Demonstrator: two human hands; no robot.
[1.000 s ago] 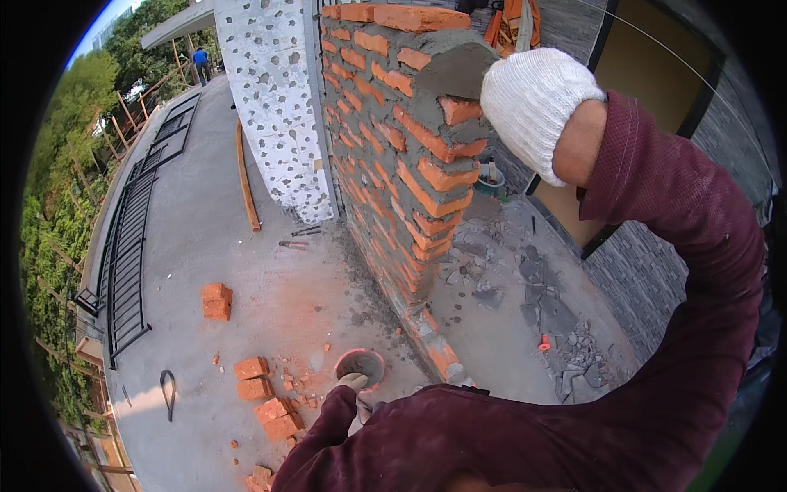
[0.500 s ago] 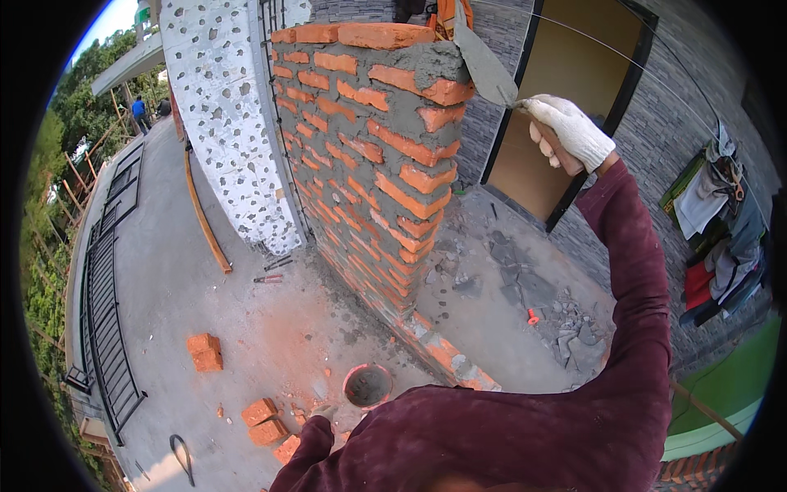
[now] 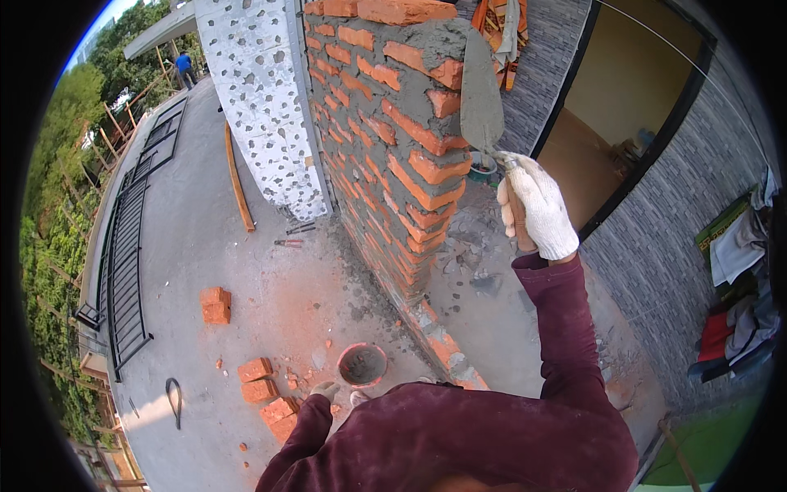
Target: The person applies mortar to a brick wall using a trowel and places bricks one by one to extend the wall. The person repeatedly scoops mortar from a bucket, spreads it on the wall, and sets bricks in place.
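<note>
My right hand (image 3: 543,210), in a white knit glove, is closed round the wooden handle of a trowel (image 3: 482,97). Its mortar-smeared blade points upward, beside the end of a tall brick wall (image 3: 385,131). Grey mortar (image 3: 438,39) lies on top at that end, next to the laid top bricks (image 3: 406,11). Low on the left, my left hand (image 3: 325,389), also gloved, hangs near a round bucket (image 3: 361,364) with a grey inside. Its fingers are too small and partly hidden to read.
Loose bricks (image 3: 258,380) sit on the concrete floor left of the bucket. Black metal railings (image 3: 127,271) lie along the left edge. A speckled white column (image 3: 254,98) adjoins the wall. Clothes (image 3: 738,254) hang at the right. A distant person (image 3: 184,67) stands at the far left.
My right hand has come lower and nearer to me with the trowel, whose blade has swung more upright alongside the wall's end. The view has shifted, placing the wall farther right and higher.
</note>
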